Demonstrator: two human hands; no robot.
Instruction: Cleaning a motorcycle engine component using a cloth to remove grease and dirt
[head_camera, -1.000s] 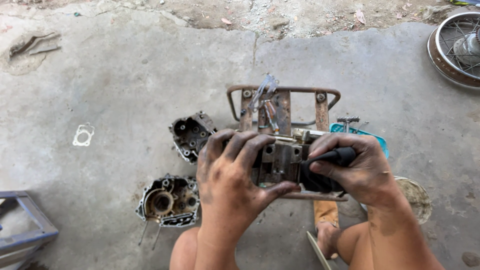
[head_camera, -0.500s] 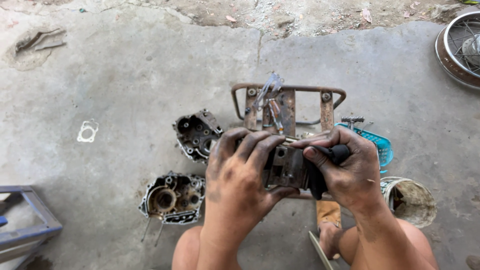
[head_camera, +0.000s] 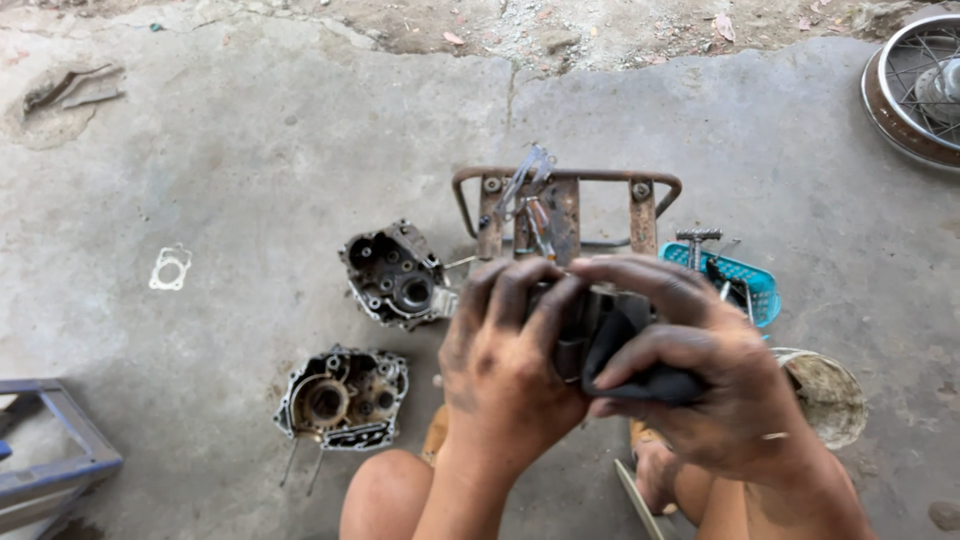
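Two greasy hands meet at centre frame over a dark metal engine part (head_camera: 590, 330), held above the bare knees. Left hand (head_camera: 505, 365) wraps the part from the left, fingers curled over its top edge and closed on it. Right hand (head_camera: 700, 385) closes around the part's right side, pressing a black rag (head_camera: 640, 380) against it with thumb and fingers clamped together; much of the part is hidden by both hands. On the concrete floor (head_camera: 250, 150) left of the knees lies a crankcase half (head_camera: 343, 398), open face up. Just beyond it sits a second case half (head_camera: 395, 275), tilted. Right of the hands, a dirty white bucket (head_camera: 825, 395) stands near the right wrist, and behind it a blue basket (head_camera: 735, 280) holds small tools. Directly beyond the hands stands a rusty metal rack (head_camera: 565, 205). A white gasket (head_camera: 169, 268) lies well apart at left. A spoked wheel (head_camera: 915, 90) lies at the far right corner.
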